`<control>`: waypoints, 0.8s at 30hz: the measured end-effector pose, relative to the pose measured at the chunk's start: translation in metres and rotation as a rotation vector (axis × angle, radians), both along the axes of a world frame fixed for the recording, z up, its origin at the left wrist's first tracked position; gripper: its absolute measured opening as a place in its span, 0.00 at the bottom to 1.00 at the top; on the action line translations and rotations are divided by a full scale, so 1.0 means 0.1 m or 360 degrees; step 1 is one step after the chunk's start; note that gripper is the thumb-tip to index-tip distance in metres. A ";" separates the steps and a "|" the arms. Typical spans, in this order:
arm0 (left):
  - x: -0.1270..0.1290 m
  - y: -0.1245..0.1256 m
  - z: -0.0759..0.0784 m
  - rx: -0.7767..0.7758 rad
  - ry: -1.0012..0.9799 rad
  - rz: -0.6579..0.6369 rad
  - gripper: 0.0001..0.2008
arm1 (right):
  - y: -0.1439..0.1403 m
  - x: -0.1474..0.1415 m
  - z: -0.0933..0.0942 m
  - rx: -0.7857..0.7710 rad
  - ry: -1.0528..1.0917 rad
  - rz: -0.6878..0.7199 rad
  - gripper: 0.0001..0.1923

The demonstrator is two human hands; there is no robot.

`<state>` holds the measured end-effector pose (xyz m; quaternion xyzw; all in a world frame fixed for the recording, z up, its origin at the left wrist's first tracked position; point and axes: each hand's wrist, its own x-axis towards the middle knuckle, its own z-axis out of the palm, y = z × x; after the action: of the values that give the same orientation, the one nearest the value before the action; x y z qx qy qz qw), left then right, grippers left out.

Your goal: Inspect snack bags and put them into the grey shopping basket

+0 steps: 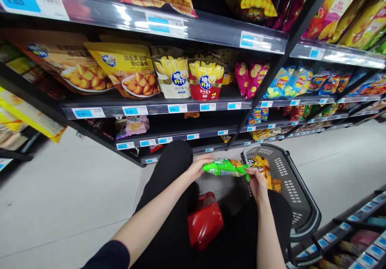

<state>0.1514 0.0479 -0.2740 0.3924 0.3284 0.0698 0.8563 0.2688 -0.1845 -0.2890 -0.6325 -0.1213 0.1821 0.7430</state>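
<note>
A green snack bag (226,167) is stretched level between my two hands, above my lap. My left hand (199,168) grips its left end, fingers along the top edge. At the opposite end, my right hand (257,183) pinches the bag's right corner. Just right of that hand stands a grey shopping basket (289,172), with orange and yellow snack bags (267,172) inside. Below the green bag, a shiny red object (206,220) sits between my legs; its kind is unclear.
Shelves ahead hold yellow and brown potato snack pouches (132,70), white and red fries packs (206,80) and blue chip bags (280,80). Price tags (177,108) line the shelf edges. Another low shelf (346,224) stands at the right, and a display of yellow packs (27,112) at the left.
</note>
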 end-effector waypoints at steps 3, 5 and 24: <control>0.00 0.00 0.01 0.0007 -0.0005 0.0070 0.29 | 0.01 -0.01 0.01 -0.0018 0.0000 -0.0007 0.15; -0.01 0.00 0.01 -0.0034 0.0022 0.0068 0.36 | 0.01 -0.02 0.00 -0.0029 0.0009 -0.0027 0.12; -0.07 -0.04 0.09 -0.0173 -0.0124 -0.0323 0.27 | 0.06 -0.05 -0.02 -0.0050 0.0358 0.0096 0.23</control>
<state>0.1446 0.0436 -0.2646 0.3735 0.2570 -0.0200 0.8911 0.2642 -0.1785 -0.2914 -0.6157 -0.0532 0.2761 0.7361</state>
